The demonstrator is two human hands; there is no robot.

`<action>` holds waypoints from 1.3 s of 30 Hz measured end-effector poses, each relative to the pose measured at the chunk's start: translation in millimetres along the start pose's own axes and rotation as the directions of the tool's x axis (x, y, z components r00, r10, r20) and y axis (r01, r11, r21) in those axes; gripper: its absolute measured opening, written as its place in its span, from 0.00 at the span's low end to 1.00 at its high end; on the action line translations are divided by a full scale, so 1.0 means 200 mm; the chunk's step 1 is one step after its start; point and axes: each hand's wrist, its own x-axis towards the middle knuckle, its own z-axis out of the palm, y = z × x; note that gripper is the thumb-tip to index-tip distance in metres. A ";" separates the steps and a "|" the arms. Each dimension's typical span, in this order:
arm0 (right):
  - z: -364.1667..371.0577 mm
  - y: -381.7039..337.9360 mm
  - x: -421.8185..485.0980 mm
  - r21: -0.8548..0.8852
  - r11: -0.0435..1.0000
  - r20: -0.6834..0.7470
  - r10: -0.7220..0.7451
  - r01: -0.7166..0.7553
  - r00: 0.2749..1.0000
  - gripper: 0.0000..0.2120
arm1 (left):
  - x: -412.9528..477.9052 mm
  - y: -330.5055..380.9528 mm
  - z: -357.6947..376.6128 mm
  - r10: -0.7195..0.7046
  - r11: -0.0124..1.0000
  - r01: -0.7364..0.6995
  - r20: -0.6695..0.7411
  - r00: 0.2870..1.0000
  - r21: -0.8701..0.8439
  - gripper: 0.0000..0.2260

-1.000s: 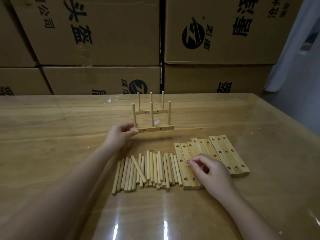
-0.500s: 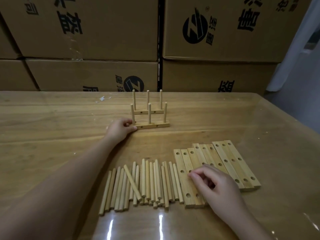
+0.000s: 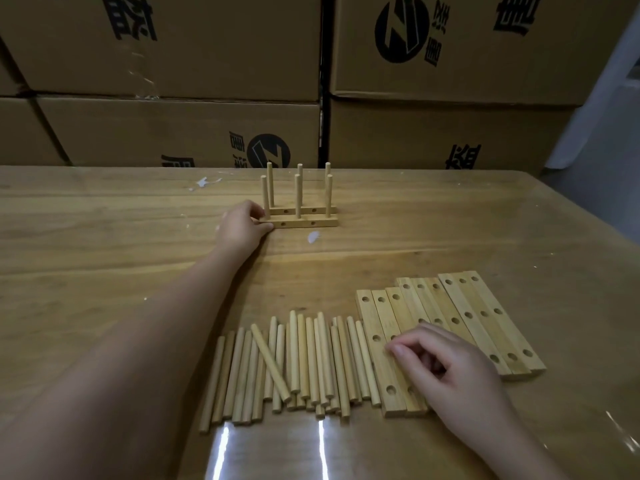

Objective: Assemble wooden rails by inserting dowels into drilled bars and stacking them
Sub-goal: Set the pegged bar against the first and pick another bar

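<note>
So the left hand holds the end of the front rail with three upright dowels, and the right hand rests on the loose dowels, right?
Not quite. In the head view the right hand rests on the drilled bars, not the loose dowels beside them. The left hand holds the end of the front rail with three upright dowels.

Table point(image 3: 104, 237): wood grain under glossy clear coat, 2 light streaks mirrored near me, white chalky smears point(image 3: 313, 237) on top. Dowels point(image 3: 304, 362): pale bare wood, matt, smooth. Drilled bars point(image 3: 478, 313) under my right hand point(image 3: 460, 375): same pale matt wood. Rail point(image 3: 304, 223) in my left hand point(image 3: 240, 226): same. Boxes point(image 3: 190, 46): brown matt cardboard, black print.
</note>
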 end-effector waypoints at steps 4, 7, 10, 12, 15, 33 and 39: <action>0.00 -0.01 0.00 -0.002 1.000 0.000 0.010 -0.010 1.000 0.05 | 0.03 0.02 0.02 0.013 0.999 -0.011 -0.034 0.999 0.048 0.10; 0.00 -0.01 0.00 -0.009 1.000 0.003 0.011 -0.010 1.000 0.06 | 0.05 0.02 0.04 0.009 0.999 -0.007 -0.052 0.999 0.044 0.10; 0.00 0.00 0.00 -0.002 1.000 0.007 0.017 -0.017 1.000 0.06 | 0.07 0.01 0.05 0.014 0.998 -0.011 -0.068 0.998 0.054 0.10; 0.00 -0.01 0.00 0.000 1.000 0.005 0.016 -0.016 1.000 0.06 | 0.08 0.01 0.06 0.027 0.998 -0.022 -0.076 0.997 0.063 0.09; 0.00 0.00 0.00 -0.002 1.000 0.005 0.015 -0.015 1.000 0.06 | 0.08 0.00 0.06 0.038 0.996 -0.032 -0.081 0.996 0.078 0.09; 0.00 0.00 0.00 -0.031 0.999 -0.005 -0.017 0.017 1.000 0.05 | 0.15 -0.02 0.11 0.054 0.979 -0.035 -0.090 0.994 0.200 0.14; 0.00 0.01 0.00 -0.016 1.000 0.005 -0.011 0.011 1.000 0.05 | 0.13 0.00 0.12 0.104 0.941 -0.054 -0.134 0.986 0.333 0.15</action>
